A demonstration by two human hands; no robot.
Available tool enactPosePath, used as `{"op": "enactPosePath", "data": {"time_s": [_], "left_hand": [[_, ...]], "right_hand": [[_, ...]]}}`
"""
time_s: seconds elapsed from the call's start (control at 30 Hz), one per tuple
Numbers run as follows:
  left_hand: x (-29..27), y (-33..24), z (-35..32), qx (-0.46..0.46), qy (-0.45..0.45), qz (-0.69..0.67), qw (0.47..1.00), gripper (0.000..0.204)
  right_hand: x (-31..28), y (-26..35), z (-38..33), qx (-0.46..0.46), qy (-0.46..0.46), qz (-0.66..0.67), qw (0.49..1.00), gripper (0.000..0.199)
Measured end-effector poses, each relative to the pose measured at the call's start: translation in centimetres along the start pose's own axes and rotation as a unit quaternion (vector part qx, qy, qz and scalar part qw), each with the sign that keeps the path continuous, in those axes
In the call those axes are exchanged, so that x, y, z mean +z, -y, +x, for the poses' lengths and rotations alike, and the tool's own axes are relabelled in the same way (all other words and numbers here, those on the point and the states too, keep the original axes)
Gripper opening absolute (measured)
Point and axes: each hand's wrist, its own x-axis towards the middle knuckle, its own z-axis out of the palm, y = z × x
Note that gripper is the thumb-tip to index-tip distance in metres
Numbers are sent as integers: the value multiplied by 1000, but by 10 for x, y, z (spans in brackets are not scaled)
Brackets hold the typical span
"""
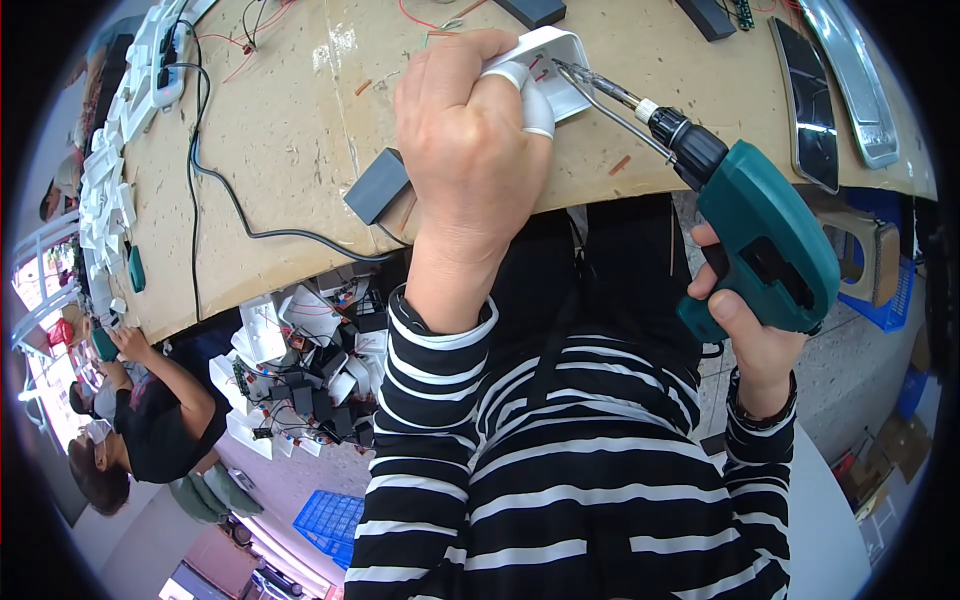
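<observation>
While gripped, casing (545, 62) beside block (378, 186)

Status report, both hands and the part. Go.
Left hand clamps white plastic housing on cardboard-covered bench. Right hand grips green power screwdriver, bit inside the housing. Dark grey block beside left hand, not in the way.
</observation>
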Motion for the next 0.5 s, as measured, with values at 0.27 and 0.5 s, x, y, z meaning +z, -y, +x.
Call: {"op": "enactPosePath", "data": {"time_s": [0.27,0.5], "left_hand": [[-2,-1,2,2,1,-1,1000,7],[-2,-1,2,0,2,-1,1000,7]], "right_hand": [[1,4,5,3,18,-17,1000,59],[1,5,9,-3,24,-35,999,57]]}}
